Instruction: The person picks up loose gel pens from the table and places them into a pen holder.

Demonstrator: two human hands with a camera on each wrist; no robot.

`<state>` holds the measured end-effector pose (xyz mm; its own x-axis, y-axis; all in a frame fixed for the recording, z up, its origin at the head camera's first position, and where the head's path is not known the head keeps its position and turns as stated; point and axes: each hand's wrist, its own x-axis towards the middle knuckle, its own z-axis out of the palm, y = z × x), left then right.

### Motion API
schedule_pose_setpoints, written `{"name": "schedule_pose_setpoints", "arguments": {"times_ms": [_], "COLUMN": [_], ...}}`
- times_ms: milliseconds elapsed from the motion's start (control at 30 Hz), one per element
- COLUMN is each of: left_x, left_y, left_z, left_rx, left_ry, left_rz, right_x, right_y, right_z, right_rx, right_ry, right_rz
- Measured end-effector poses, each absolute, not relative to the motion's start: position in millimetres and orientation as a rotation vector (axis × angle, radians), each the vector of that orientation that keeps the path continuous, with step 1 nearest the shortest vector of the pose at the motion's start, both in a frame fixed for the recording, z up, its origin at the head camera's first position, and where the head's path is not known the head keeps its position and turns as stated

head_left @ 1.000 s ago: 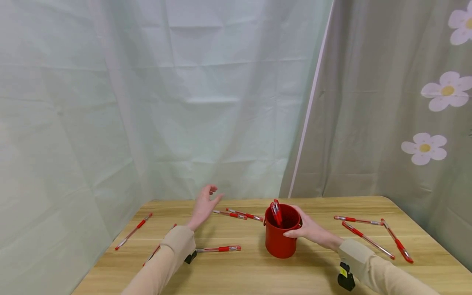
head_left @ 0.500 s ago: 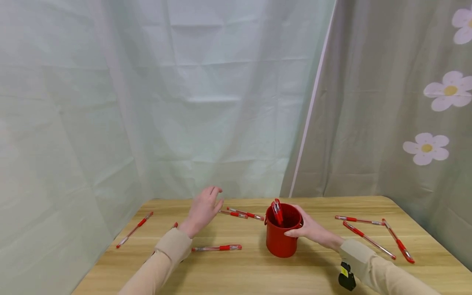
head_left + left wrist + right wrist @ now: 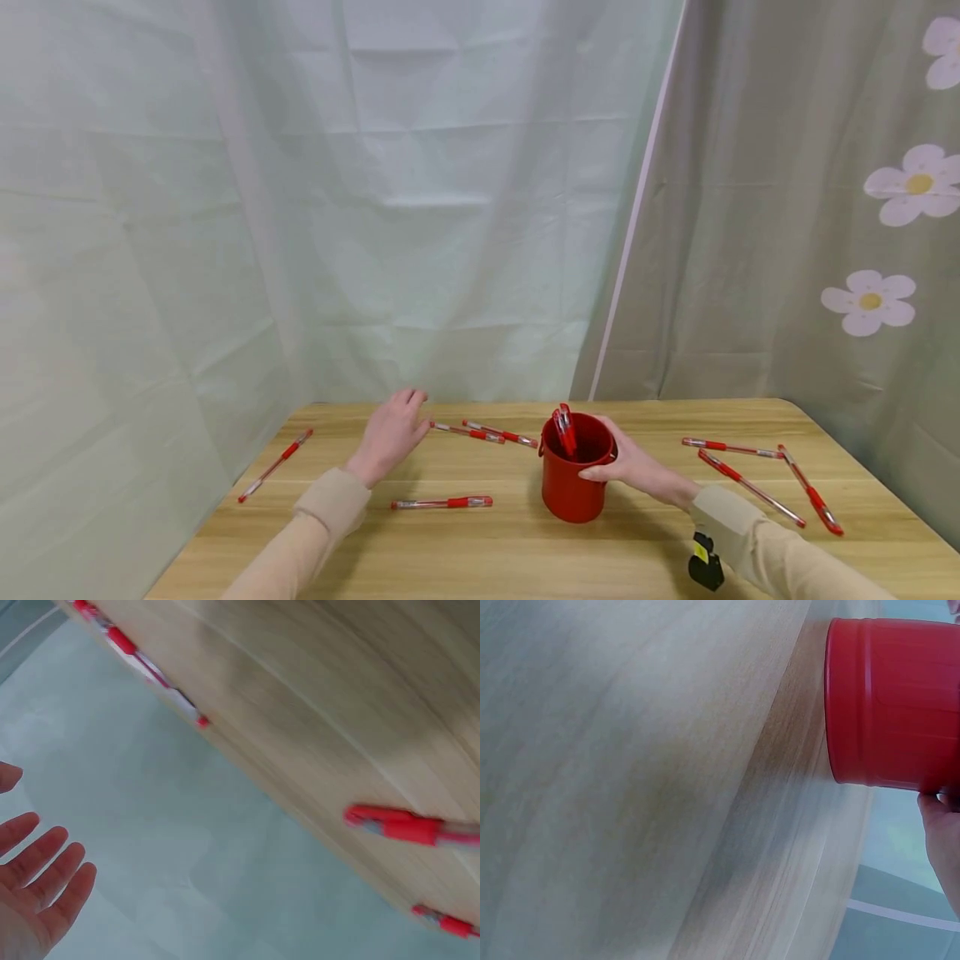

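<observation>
A red bucket (image 3: 572,492) stood upright on the wooden table (image 3: 540,562), two red gel pens (image 3: 563,427) leaning inside. The right hand (image 3: 632,465) gripped its upper side, probably steadying it without covering the opening. The left hand (image 3: 388,435), loosely spread, held nothing near two loose pens (image 3: 486,436).
</observation>
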<state>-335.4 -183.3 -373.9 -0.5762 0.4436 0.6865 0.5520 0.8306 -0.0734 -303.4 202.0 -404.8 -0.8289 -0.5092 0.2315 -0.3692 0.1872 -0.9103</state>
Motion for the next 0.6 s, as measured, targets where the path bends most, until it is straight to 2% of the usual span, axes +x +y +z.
{"name": "schedule_pose_setpoints", "arguments": {"times_ms": [600], "left_x": [-327.8], "left_y": [-227.5], "left_z": [-387.8], "left_rx": [-0.416], "left_ry": [-2.749], "left_rz": [0.019], "right_x": [-303.0], "right_y": [201.6], "right_z": [-405.4], "right_rx": [-0.832], "right_ry": [2.331], "right_rz": [-1.724]}}
